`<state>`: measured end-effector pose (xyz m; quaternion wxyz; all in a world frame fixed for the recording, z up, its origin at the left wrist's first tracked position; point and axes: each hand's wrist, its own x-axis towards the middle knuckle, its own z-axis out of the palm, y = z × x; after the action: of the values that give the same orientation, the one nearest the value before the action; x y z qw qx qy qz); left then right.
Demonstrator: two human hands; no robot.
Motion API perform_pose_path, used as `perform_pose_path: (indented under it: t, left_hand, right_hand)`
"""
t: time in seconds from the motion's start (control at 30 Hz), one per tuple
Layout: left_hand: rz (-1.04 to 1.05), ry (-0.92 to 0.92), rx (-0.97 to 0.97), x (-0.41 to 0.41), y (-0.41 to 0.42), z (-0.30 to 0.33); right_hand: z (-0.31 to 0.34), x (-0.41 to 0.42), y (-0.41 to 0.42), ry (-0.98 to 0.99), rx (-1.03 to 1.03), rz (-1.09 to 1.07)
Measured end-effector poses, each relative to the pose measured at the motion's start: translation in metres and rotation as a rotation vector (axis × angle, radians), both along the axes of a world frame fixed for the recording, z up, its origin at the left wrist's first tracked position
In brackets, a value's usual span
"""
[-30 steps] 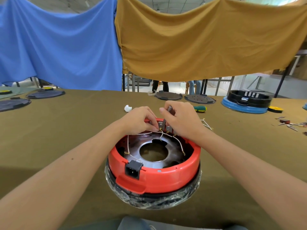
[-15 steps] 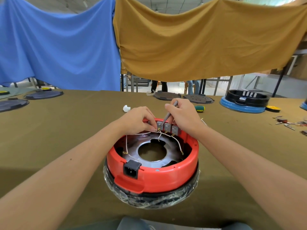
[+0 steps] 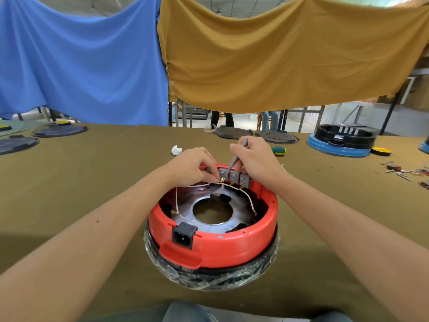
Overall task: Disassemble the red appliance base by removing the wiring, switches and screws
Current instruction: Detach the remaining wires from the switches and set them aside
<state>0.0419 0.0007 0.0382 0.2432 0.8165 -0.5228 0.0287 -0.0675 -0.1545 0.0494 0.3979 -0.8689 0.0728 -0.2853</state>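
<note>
Head view: your red appliance base (image 3: 216, 242) sits just before you, power socket (image 3: 183, 234) facing you. Your left hand (image 3: 192, 166) pinches the white wire (image 3: 199, 185) at the switches (image 3: 234, 176). Your right hand (image 3: 253, 159) has raised the grey tool (image 3: 234, 159) steeper than a second ago, tip down onto a terminal, handle slanting away; prying has begun.

Two bare forearms with no sleeves, left hand (image 3: 192, 167) and right hand (image 3: 256, 160) ungloved, no rings or watch, grey-blue trousers at bottom centre of frame
</note>
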Motion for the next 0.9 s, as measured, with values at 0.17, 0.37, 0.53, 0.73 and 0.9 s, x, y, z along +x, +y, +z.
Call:
perform_pose_path:
  t: [0.17,0.37,0.53,0.73,0.9]
  left_hand:
    - [0.006,0.002,0.002,0.0014,-0.0005,-0.0009]
    - [0.006,0.008,-0.001,0.0016,-0.0006,-0.0013]
    - [0.006,0.010,0.000,0.0013,0.0001,-0.0008]
    - [0.008,0.021,0.000,0.0007,0.0000,-0.0004]
    - [0.012,0.031,-0.002,-0.0016,0.0005,0.0009]
  right_hand:
    - [-0.0011,-0.0022,0.0054,0.009,-0.134,0.024]
    - [-0.0031,-0.0031,0.0026,-0.121,-0.112,-0.037]
    - [-0.0046,-0.0014,0.0034,-0.046,-0.180,0.017]
    - [-0.0045,-0.0021,0.0019,-0.027,-0.152,0.053]
    - [-0.0044,-0.0028,0.0024,-0.116,-0.137,0.037]
